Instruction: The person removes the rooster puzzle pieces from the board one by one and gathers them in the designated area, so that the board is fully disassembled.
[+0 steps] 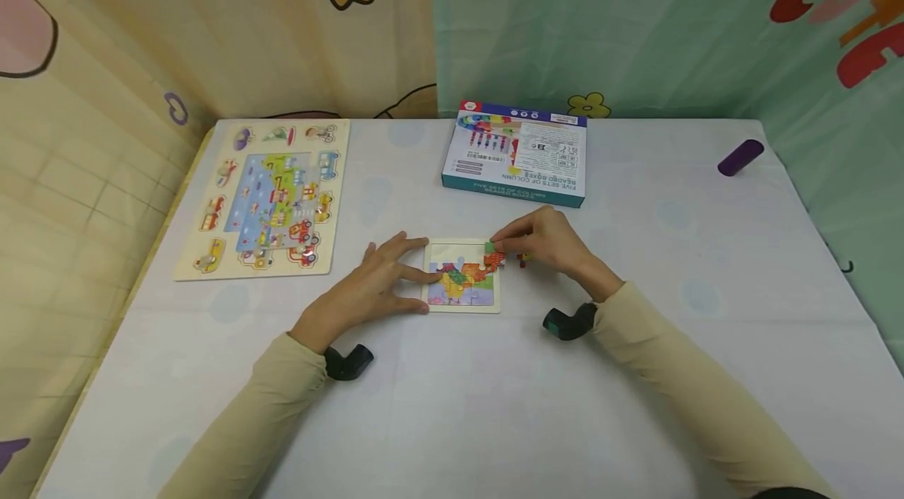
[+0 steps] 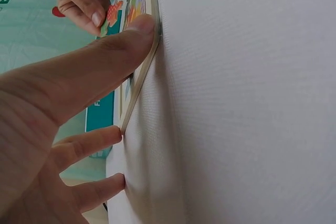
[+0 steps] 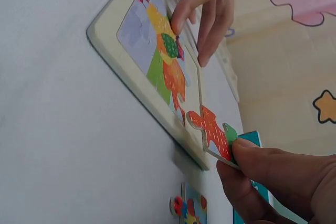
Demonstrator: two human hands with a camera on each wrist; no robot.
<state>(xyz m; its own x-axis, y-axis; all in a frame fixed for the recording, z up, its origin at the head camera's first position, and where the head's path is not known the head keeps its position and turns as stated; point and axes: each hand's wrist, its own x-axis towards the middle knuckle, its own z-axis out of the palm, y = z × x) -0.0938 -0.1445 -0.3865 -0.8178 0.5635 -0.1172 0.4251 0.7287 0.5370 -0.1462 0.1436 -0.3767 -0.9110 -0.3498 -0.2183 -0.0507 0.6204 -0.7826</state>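
Note:
A square jigsaw puzzle in a pale wooden frame (image 1: 461, 309) lies on the table, partly filled with colourful pieces. Along its left side my left hand (image 1: 381, 283) is spread, thumb and fingers straight, one fingertip resting on the picture. Between thumb and index finger my right hand (image 1: 551, 240) pinches a red and green puzzle piece (image 3: 214, 132), tilted over the frame's upper right corner. In the right wrist view, the bare part of the frame's bed shows beside the fitted pieces. Another puzzle piece (image 3: 193, 205) lies just right of the frame, partly under my right hand in the head view.
At the back stands a flat teal and white box (image 1: 515, 154). A larger wooden puzzle board (image 1: 191, 267) with vehicle pictures lies at the left, loose picture sheets on it. Far right lies a purple cylinder (image 1: 741, 158). Printed curtains hang behind the table.

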